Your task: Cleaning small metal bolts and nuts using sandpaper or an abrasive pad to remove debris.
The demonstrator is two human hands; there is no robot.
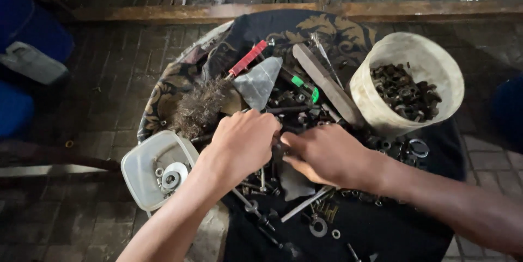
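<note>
While both hands meet at the middle of the heap, the round worktop [381, 224] draped in black cloth with a gold leaf pattern spreads out under and around them, standing on dark brick paving. Beyond the right hand sits a large cream plastic bucket [376, 104], its inside filled with dark rusty nuts and washers. Just outside the left hand, at the near left edge of the worktop, stands a clear square plastic tub [143, 180] holding a few silvery washers. Beyond the left hand lies a bristly brown brush [199, 108], and past it a grey triangular trowel blade [260, 81] and a red-handled tool [248, 58]. Between the two hands and the bucket a long flat grey metal file [326, 83] lies slantwise, with a small green-handled tool [303, 85] beside it.

The left hand [242, 143] is curled knuckles-up, fingers bent down into the scattered pile of dark bolts, nuts and washers [283, 186]; what it pinches cannot be made out. The right hand [327, 156] lies flatter, fingers pointing toward the left hand and nearly touching it, their tips hidden among the hardware, so its grip cannot be told either. Nearer than the hands, loose washers and long bolts lie on the cloth.
</note>
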